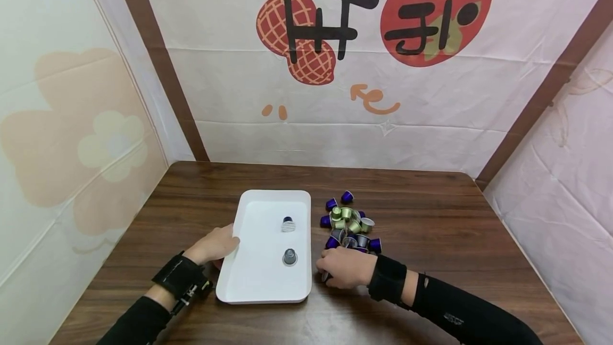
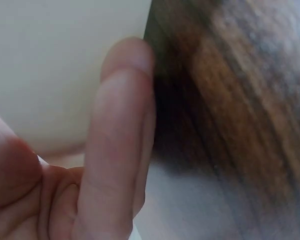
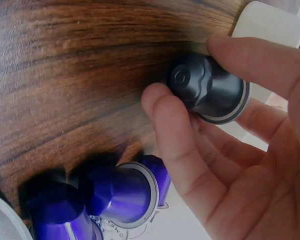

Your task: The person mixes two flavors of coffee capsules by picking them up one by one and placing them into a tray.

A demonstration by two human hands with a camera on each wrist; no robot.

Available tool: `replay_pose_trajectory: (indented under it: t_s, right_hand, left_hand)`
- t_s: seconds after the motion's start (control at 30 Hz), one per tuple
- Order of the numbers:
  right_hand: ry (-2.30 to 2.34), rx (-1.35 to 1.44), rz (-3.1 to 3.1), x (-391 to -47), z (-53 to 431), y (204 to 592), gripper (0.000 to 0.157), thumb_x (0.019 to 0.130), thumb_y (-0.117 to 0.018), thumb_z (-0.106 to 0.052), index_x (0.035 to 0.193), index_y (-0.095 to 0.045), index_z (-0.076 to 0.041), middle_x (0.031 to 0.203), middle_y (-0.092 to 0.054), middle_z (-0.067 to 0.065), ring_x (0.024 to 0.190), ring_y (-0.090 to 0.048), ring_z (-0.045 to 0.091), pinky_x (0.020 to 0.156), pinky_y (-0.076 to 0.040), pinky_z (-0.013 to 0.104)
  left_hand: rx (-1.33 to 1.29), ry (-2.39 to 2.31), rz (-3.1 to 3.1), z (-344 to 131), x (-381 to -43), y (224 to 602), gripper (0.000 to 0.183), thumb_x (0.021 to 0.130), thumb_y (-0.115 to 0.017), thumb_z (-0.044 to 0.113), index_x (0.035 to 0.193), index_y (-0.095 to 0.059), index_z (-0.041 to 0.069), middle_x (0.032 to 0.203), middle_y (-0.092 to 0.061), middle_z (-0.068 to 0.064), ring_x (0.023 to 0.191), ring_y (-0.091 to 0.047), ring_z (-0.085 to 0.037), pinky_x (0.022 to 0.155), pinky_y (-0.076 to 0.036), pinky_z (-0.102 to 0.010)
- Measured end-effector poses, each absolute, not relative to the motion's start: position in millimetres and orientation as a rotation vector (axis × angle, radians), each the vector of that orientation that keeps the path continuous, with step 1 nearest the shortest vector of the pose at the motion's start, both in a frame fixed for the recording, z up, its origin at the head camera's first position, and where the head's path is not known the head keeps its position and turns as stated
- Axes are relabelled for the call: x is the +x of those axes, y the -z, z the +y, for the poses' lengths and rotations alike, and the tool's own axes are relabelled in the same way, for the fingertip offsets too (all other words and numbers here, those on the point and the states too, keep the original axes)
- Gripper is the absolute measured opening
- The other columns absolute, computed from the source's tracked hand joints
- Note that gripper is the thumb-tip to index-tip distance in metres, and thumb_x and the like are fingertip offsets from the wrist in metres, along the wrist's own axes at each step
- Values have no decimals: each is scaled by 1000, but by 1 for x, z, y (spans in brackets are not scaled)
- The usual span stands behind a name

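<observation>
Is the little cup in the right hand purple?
No, the capsule pinched by the right hand is dark grey; the purple capsules lie on the table below it.

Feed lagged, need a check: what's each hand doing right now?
Left hand: open, fingers resting on the white tray edge.
Right hand: pinching a dark grey capsule.

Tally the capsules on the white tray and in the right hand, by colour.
Grey: 2, the tray's grey capsule and the held grey capsule in the right hand
Purple: 1, the purple capsule on the white tray
Total: 3
</observation>
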State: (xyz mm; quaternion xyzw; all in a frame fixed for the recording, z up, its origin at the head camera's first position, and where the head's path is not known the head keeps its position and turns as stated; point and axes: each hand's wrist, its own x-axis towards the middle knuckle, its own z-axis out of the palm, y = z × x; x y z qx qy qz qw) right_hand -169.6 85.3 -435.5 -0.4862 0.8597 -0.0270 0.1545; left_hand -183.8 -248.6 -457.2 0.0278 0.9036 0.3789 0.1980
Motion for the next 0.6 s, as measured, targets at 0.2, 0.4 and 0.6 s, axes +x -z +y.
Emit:
replay_pose_trajectory:
  t_s: [0.2, 0.4, 0.6]
  right_hand:
    - [98, -1409, 2481, -172, 93, 428, 13, 82, -72, -18, 93, -65, -15, 84, -54, -8, 73, -51, 1, 64, -45, 15]
    - [178, -1412, 2517, -177, 99, 405, 9, 84, -69, -17, 90, -62, -14, 83, -52, -8, 73, -49, 2, 64, -44, 16]
    - [337, -1420, 2557, -184, 101, 386, 5, 86, -67, -15, 88, -65, -12, 84, -54, -5, 73, -48, 4, 64, -45, 15]
  left_hand:
    - [77, -1062, 2530, -247, -185, 457, 45, 96, -39, 9, 139, -35, -2, 77, -62, -11, 59, -63, -23, 43, -53, -38]
    - [85, -1059, 2526, -245, -186, 458, 46, 95, -38, 9, 139, -35, -3, 77, -62, -11, 58, -64, -23, 43, -53, -38]
    - [65, -1024, 2536, -243, -187, 460, 45, 95, -38, 11, 138, -36, -3, 76, -61, -11, 58, -63, -23, 42, -53, -38]
